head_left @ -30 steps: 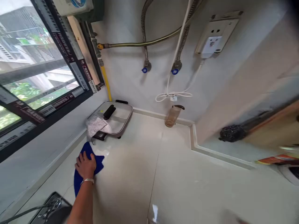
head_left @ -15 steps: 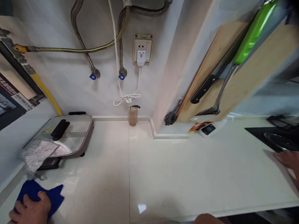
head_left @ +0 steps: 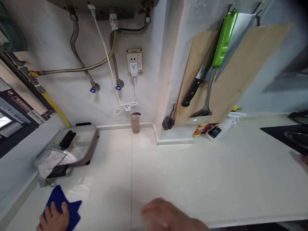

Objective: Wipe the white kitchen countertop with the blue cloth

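Observation:
My left hand (head_left: 55, 218) lies at the bottom left corner, fingers pressed down on a blue cloth (head_left: 63, 205) that rests on the pale stone counter (head_left: 183, 173). My right hand (head_left: 163, 214) is blurred, low over the counter's front edge at bottom centre. Its fingers point left and I see nothing in it. Just beyond the cloth stands a flat electric pan (head_left: 78, 145) with a black handle, and a grey rag (head_left: 48, 162) drapes over its near corner.
A small jar (head_left: 135, 123) and a steel scourer (head_left: 167, 122) stand by the back wall. Cutting boards (head_left: 243, 73), a knife (head_left: 191, 93) and a green-handled tool (head_left: 223, 38) hang at the right, bottles (head_left: 215, 131) below. A hob (head_left: 286, 136) and someone's fingertip (head_left: 305, 159) are far right.
The view swung right, away from the window, then tilted up slightly. My left hand stayed on the blue cloth. My right hand came into view over the counter's front edge.

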Tool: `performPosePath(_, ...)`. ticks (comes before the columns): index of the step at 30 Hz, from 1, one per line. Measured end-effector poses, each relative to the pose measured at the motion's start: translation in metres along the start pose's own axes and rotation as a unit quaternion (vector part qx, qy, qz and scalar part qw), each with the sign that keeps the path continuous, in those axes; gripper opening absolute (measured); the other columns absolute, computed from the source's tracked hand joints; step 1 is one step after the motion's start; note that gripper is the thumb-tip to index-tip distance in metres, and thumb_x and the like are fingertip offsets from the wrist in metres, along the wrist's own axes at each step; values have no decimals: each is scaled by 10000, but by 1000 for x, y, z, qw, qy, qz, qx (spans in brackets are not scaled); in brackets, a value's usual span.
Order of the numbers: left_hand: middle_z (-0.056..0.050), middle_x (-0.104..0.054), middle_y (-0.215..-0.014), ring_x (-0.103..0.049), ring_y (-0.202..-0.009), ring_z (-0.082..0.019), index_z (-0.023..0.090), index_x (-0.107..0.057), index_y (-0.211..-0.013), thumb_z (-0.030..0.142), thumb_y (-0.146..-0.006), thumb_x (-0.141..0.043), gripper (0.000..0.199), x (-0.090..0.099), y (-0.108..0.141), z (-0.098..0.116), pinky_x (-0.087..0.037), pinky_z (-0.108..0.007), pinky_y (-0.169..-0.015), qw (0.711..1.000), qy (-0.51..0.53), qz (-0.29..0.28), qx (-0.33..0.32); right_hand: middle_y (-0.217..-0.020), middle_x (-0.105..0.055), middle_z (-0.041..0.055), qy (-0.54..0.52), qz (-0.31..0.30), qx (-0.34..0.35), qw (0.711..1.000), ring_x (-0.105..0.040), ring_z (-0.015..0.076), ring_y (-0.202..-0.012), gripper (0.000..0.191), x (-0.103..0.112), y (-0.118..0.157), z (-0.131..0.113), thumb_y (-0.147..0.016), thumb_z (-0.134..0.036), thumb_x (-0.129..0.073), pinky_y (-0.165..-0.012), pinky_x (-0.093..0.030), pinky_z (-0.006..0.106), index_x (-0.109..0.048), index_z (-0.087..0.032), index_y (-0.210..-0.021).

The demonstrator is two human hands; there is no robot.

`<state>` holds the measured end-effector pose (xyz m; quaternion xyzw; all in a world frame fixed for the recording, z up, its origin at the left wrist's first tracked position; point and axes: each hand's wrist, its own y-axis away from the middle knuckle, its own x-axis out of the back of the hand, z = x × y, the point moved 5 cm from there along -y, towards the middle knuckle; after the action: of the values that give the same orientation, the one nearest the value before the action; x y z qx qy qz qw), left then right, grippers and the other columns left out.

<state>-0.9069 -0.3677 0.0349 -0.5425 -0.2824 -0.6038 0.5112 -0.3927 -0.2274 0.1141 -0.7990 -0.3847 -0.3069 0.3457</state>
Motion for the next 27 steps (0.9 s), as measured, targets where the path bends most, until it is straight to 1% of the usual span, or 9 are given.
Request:
performPosePath(2,-194,-406,-1577,-327,-1475,-383,64,-468,-1469,601,-907,-137,845,3,23,9,-278,-571,-1178,1000,15,-12,-24,-1319,-658,98,36,41,-50,997,-608,195,-1231,417,11,29,41,-1006,-311,-400,-1002,-560,392,-536,-253,-1395)
performPosePath(4,-209,-414,-1568,-328,-1472,-390,46,-469,-1465,577,-911,-132,838,5,48,20,-275,-581,-1178,999,14,-16,-46,-1349,-638,97,150,110,-132,974,-609,213,-1236,404,26,76,92,-998,-279,-396,-1056,-524,450,-554,-270,-1370)
performPosePath(6,-215,-427,-1559,-338,-1465,-391,33,-465,-1466,537,-917,-158,805,3,74,34,-283,-581,-1175,997,2,-23,-76,-1323,-651,107,223,153,-171,947,-636,251,-1191,398,34,129,136,-977,-298,-430,-1014,-545,492,-566,-264,-1349)
performPosePath(9,-226,-446,-1542,-346,-1460,-388,7,-460,-1464,461,-933,-185,750,-5,112,62,-298,-579,-1170,990,-19,-26,-136,-1348,-620,163,257,228,-229,911,-629,278,-1194,460,34,193,182,-968,-338,-436,-985,-557,475,-504,-186,-1396)
performPosePath(12,-226,-454,-1535,-331,-1468,-388,-7,-467,-1457,424,-947,-183,726,-15,147,98,-300,-589,-1171,977,-24,-7,-212,-1392,-588,157,273,259,-258,890,-598,276,-1236,472,22,214,192,-964,-307,-400,-1014,-528,474,-468,-179,-1414)
performPosePath(16,-195,-459,-1541,-347,-1471,-364,48,-481,-1469,411,-967,-217,672,-31,184,158,-325,-579,-1175,948,-4,-5,-319,-1409,-571,147,312,261,-310,859,-574,282,-1258,473,11,204,186,-946,-255,-369,-1025,-495,483,-461,-174,-1403)
performPosePath(19,-145,-452,-1558,-319,-1492,-337,135,-452,-1506,389,-974,-283,614,-41,202,210,-321,-572,-1190,925,31,-16,-378,-1409,-566,150,318,245,-334,853,-568,274,-1260,493,8,200,186,-934,-241,-358,-1029,-484,466,-440,-168,-1415)
performPosePath(23,-159,-405,-1585,-266,-1513,-337,122,-398,-1532,345,-987,-310,595,-53,214,286,-284,-586,-1209,902,71,-53,-423,-1413,-565,144,335,224,-354,844,-573,271,-1246,513,8,203,189,-920,-235,-358,-1007,-479,452,-421,-175,-1426)
performPosePath(27,-167,-366,-1604,-219,-1527,-343,96,-379,-1535,332,-1002,-307,587,-65,216,355,-226,-582,-1233,903,101,-67,-413,-1401,-580,120,356,214,-366,833,-589,269,-1223,534,8,206,190,-885,-226,-377,-958,-487,438,-433,-192,-1416)
